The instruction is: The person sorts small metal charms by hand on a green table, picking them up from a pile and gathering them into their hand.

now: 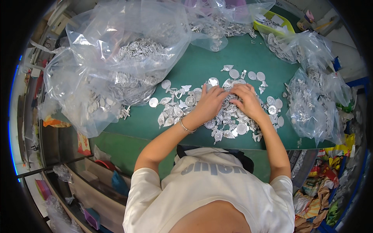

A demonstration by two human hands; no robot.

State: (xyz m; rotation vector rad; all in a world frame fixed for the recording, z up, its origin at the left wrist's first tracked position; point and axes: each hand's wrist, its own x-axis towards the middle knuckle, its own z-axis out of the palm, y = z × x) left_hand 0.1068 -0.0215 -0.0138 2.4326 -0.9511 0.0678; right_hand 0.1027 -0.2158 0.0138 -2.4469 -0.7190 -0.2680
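A loose heap of flat silver-grey metal charms is spread on the green tabletop in front of me. Round discs, leaf shapes and small figures are among them. My left hand lies palm down over the heap's middle, fingers apart and bent onto the pieces. Close beside it, my right hand arches over the charms, its thumb spread away from the fingers. The fingertips of both hands nearly meet over the heap. Whatever lies directly beneath the fingers is hidden.
Large clear plastic bags of similar metal pieces crowd the left. Another filled bag lies at the right table edge. A yellow-green basket stands at the far right. Shelving with drawers is at lower left, and colourful packages at lower right.
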